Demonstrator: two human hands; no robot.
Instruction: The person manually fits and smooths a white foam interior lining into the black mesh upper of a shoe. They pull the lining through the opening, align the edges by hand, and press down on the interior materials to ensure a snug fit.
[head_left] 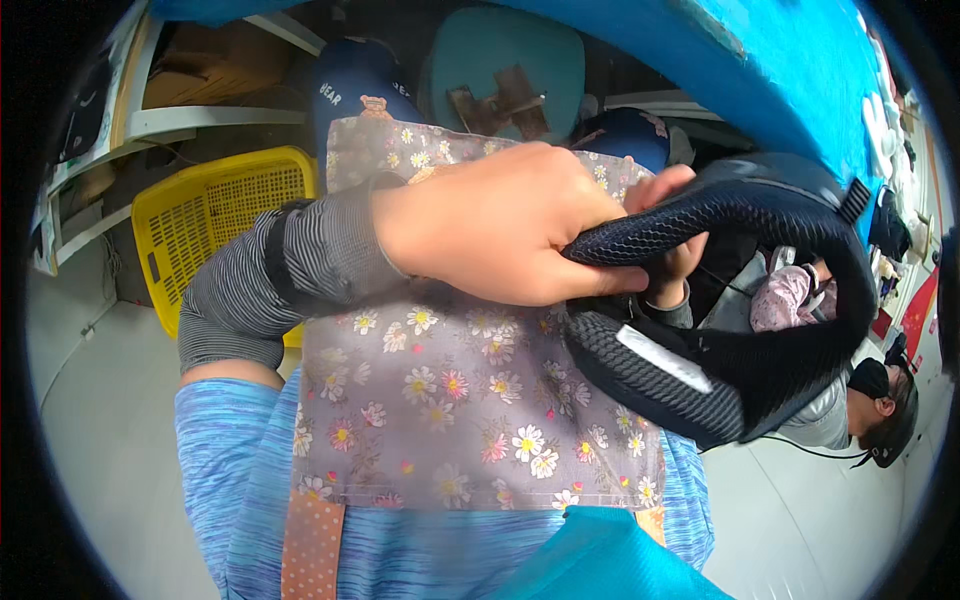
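A black shoe upper (660,400) with a padded mesh collar and a white label hangs tilted above my lap, its wide opening facing me. My left hand (510,230) comes in from the left in a striped sleeve and pinches one mesh end of the collar between thumb and fingers. Behind that same end is my right hand (682,258), its fingers curled against the black piece. The collar and my left hand hide most of it. Under both hands lies a grey floral apron (430,400) over my lap.
A yellow plastic basket (225,200) stands on the floor at the left, beside a shelf frame (215,120). A teal stool (510,60) bears brown scraps. The blue table edge (760,70) crosses the upper right. At the right sits another person (870,405) in dark headgear.
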